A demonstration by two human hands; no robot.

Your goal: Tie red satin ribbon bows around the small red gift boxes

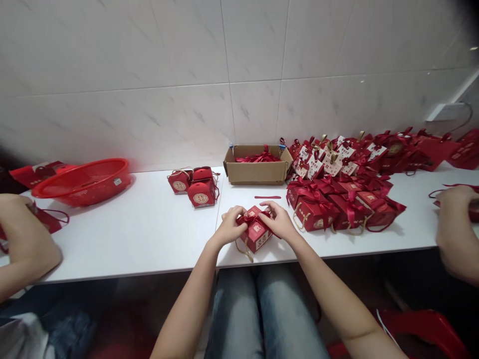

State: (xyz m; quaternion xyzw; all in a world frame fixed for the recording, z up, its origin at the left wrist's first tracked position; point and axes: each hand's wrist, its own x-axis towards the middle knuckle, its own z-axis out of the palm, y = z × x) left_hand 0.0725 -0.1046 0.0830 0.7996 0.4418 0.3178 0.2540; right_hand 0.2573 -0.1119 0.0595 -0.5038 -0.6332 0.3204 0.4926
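Observation:
In front of me, near the table's front edge, stands a small red gift box (258,235) with gold rope handles and pale printing on its side. A dark red ribbon (251,218) runs over its top, tied in what looks like a bow. My left hand (232,225) pinches the ribbon at the box's left, thumb and fingers together. From the right, my right hand (279,219) grips the ribbon's other side, with its fingertips curled over the lid. A short loose strip of red ribbon (267,197) lies just behind the box.
Behind, a cardboard box (257,172) holds red ribbons. Several ribboned gift boxes (318,212) crowd the right, before tagged red ones (329,157). Three plain red boxes (201,193) sit left of centre, beyond them a red basin (86,187). Co-workers' arms (26,239) reach in at both sides.

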